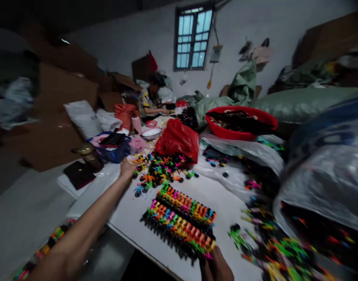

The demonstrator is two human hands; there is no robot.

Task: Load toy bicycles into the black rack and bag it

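Reaching in at the near left of the red plastic bag [179,136], the left hand [128,168] is at the edge of a heap of loose toys [158,169]. Its fingers are partly lost against the heap, so I cannot tell whether they grasp a toy or are empty. The heap, small bright plastic pieces with black wheels, lies just in front of the bag and spreads to its left.

Nearer the person than the bag, two rows of toys [179,226] stand packed side by side on the white table [126,218], in orange, yellow, pink, green and blue. The right hand [218,267] is at the end of these rows, well in front of the bag and to its right. Its fingers are bent against the last pieces; whether they pinch one or only press on it, I cannot tell.

Farther right of the bag, on the near side, a green toy [239,238] lies beside a larger mixed pile [287,249], with a big plastic sack [322,187] behind that pile. A red basin [240,134] stands to the right of the bag, and a blue basket [116,154] to its left. Beyond the bag, a co-worker in a patterned top [146,103] sits with arms forward.
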